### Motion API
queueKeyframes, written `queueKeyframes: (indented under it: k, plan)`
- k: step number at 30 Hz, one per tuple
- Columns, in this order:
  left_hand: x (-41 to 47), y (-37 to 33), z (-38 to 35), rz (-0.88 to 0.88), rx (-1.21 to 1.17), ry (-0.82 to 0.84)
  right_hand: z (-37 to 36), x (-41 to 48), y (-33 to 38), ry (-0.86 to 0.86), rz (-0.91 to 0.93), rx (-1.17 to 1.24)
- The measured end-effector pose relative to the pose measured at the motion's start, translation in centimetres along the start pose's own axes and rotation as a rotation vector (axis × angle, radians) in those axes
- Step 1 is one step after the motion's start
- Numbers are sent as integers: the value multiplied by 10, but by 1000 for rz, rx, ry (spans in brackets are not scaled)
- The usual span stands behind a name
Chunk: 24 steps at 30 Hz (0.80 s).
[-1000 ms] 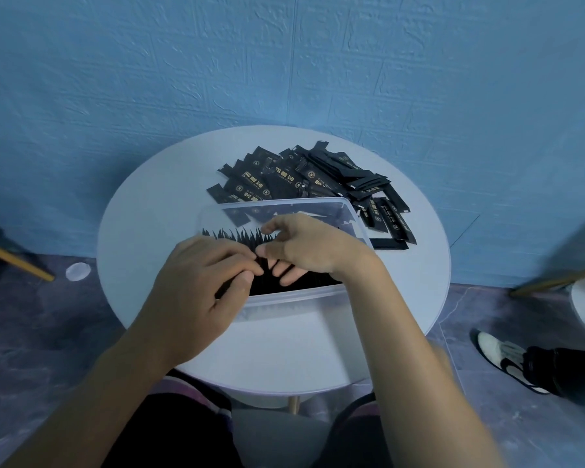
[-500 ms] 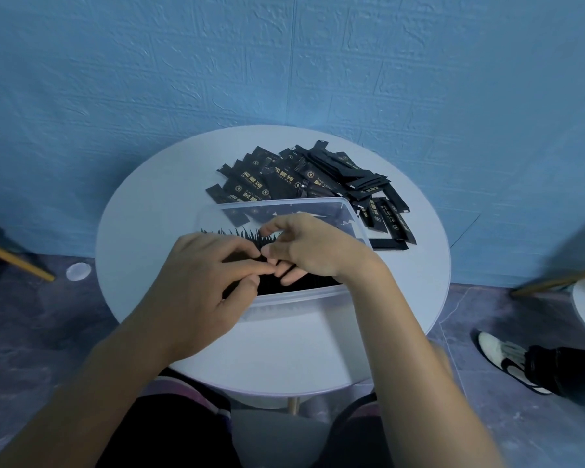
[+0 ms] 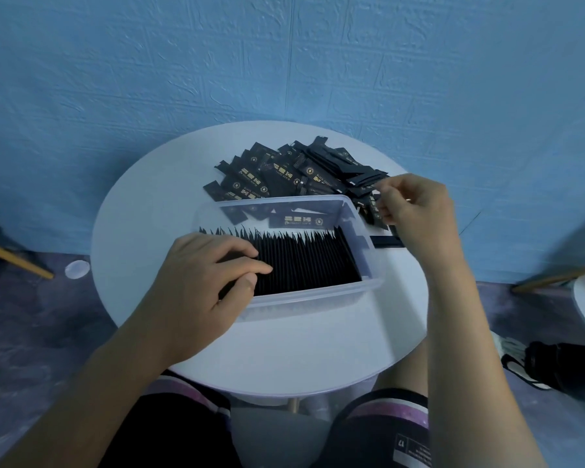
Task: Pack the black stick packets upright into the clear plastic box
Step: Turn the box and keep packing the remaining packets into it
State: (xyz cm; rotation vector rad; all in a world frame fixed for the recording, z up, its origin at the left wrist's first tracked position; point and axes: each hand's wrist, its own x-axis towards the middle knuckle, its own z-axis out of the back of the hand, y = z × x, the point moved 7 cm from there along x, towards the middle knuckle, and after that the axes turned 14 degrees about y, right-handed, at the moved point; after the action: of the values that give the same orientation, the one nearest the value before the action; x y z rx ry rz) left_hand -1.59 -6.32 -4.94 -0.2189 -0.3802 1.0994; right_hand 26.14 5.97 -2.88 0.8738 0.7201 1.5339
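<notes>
Two hands work apart: the left hand [image 3: 203, 282] rests fingers-down on upright black stick packets [image 3: 304, 258] inside the clear plastic box [image 3: 318, 295]. The right hand [image 3: 416, 211], fingers loosely curled, reaches the loose packet pile [image 3: 294, 173] behind the box on the round white counter [image 3: 139, 211].

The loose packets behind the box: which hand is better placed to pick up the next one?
The right hand. Its fingers are at the edge of the loose packets, beside the clear plastic box. The left hand rests on the upright packets inside the box, steadying them.
</notes>
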Motion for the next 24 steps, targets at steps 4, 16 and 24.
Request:
queueKeyframes:
  k: [4, 16, 24]
  plan:
    - [0, -1, 1, -2, 1, -5, 15, 16, -56, -64, -184, -351]
    - [1, -1, 1, -8, 1, -7, 0, 10, -80, 23, -246, -480]
    - [1, -2, 1, -9, 2, -12, 7, 8, -71, -35, -274, -469]
